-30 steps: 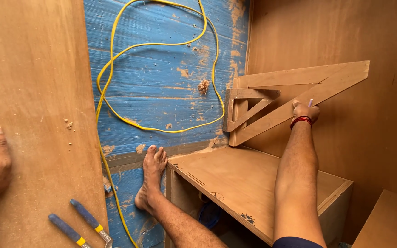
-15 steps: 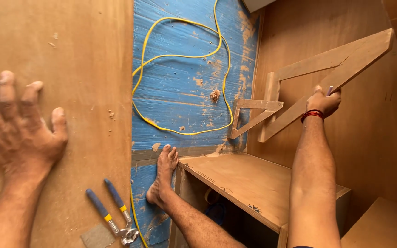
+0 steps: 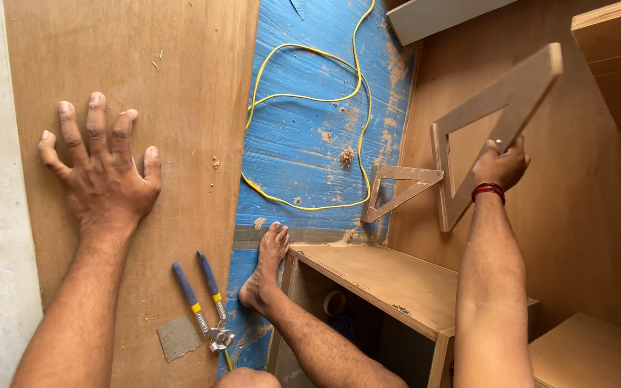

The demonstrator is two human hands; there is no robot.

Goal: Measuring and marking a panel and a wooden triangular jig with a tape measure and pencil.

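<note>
My left hand lies flat with fingers spread on a large plywood sheet at the left. My right hand, with a red band at the wrist, grips a large wooden triangular frame and holds it raised and tilted above the plywood at the right. A smaller wooden triangle rests on the floor just left of it. My bare foot stands on the blue floor beside a small wooden box.
A yellow cable loops over the blue painted floor. Blue-handled pliers and a small square scrap lie on the plywood near my left arm. An open wooden box sits below my right arm. Plywood panels stand right.
My right hand has lifted the big triangular frame up and away from the smaller triangle. My left hand moved forward onto the plywood sheet and spread flat. The view shifted right.
</note>
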